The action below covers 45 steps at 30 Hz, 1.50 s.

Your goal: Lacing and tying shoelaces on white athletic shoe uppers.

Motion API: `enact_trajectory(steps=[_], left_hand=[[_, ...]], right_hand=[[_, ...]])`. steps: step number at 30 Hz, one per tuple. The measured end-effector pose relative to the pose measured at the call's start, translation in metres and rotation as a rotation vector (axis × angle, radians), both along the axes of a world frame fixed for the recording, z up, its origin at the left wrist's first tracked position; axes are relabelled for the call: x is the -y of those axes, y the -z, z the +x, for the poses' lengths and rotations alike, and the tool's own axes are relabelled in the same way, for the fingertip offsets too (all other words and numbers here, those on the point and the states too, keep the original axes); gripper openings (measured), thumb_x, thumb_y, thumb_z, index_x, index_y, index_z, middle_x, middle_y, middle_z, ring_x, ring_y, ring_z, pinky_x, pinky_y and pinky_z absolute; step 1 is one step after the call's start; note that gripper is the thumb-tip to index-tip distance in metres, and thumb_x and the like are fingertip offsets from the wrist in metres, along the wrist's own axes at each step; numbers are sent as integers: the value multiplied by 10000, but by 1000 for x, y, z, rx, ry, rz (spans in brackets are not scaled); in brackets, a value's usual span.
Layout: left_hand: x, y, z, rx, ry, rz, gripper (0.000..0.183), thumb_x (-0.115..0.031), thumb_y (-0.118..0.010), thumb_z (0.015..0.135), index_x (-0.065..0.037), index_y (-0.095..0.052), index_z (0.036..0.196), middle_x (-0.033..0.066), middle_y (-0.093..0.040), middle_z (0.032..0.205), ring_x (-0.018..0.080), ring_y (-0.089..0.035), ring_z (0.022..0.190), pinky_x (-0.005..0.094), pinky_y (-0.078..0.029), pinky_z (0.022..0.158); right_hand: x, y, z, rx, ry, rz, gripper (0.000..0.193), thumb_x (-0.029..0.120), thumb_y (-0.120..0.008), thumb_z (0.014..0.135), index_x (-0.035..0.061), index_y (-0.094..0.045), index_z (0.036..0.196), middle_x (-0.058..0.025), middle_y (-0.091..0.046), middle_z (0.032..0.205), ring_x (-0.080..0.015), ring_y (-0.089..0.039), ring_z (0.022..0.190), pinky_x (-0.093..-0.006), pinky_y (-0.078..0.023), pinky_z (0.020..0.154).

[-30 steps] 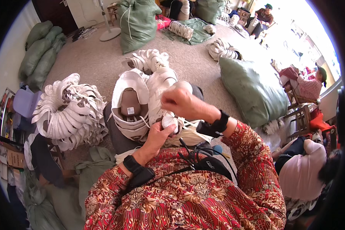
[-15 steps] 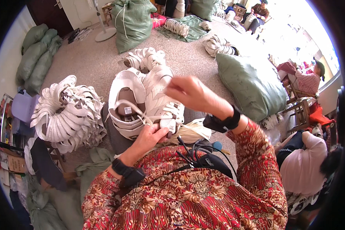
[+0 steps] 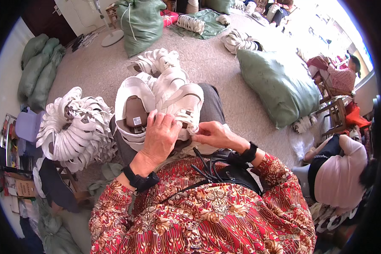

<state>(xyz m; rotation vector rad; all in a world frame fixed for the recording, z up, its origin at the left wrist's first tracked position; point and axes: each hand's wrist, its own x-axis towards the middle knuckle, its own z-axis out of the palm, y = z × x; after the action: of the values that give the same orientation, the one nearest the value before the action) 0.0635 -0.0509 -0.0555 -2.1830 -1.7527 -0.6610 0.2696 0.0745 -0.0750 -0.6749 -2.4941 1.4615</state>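
On my lap lies a white shoe upper (image 3: pixel 184 100), its toe pointing away from me, with white lace (image 3: pixel 185 115) crossing its eyelet rows. My left hand (image 3: pixel 160 134) is bent over the left eyelet side, its fingertips gripping the upper beside the lace. With thumb and fingers closed, my right hand (image 3: pixel 218 135) pinches the right eyelet edge; any lace end in that pinch is hidden. Just left of the upper is another white upper (image 3: pixel 135 95), opening upward and showing a brown lining with a small label. A string of nested white uppers (image 3: pixel 156 61) stretches away beyond.
A large coil of white uppers (image 3: pixel 78 127) stands at my left. Green sacks sit at the far left, at the back, and one bulging sack (image 3: pixel 277 86) lies to the right. Black cables (image 3: pixel 216 167) lie across my waist. Other people sit along the right side.
My right hand has come down from above the upper to its right eyelet edge. My left hand has shifted up over the lacing. The loose lace loop by the left upper no longer shows.
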Motion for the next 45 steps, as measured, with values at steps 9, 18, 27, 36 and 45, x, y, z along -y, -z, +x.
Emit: enact_trajectory(steps=[9,18,27,36,45], left_hand=[[10,-18,-17,-16,-25,158,89,-49,-676,851,-98,-605,875,45,-556,859,232,-577,878,495,-342,1082],[40,-12,-20,187,-112,-42,373,-155,-766,798,-99,-601,1127,54,-584,1119,264,-575,1100,561,-263,1155],[-11,14,-24,229,-80,26,417,-10,-665,785,-79,-598,1190,91,-627,1118,295,-601,1090,524,-384,1092],[-17,13,-10,505,-77,80,190,-25,-735,796,-45,-651,965,100,-640,1047,299,-626,1003,415,-483,944],[-26,-2,-31,426,7,31,106,-30,-696,844,-60,-671,943,75,-649,862,290,-629,836,435,-454,960]], right_hand=[[5,14,-17,31,83,351,337,289,-690,829,-29,-640,729,-228,-637,682,-385,-650,639,-451,-487,596],[5,19,-23,-50,131,329,306,238,-647,810,-38,-602,687,-239,-592,654,-410,-614,621,-481,-470,594],[-14,-6,-22,-45,151,224,328,235,-613,797,-77,-585,699,-269,-560,638,-415,-579,583,-499,-449,604],[-25,-4,16,-279,189,-530,304,216,-548,1034,6,-642,836,-68,-667,838,-122,-620,730,-268,-517,703],[-51,-1,86,-1089,330,-1212,370,287,-507,1058,86,-603,762,-113,-717,1106,-271,-650,1086,-478,-464,1074]])
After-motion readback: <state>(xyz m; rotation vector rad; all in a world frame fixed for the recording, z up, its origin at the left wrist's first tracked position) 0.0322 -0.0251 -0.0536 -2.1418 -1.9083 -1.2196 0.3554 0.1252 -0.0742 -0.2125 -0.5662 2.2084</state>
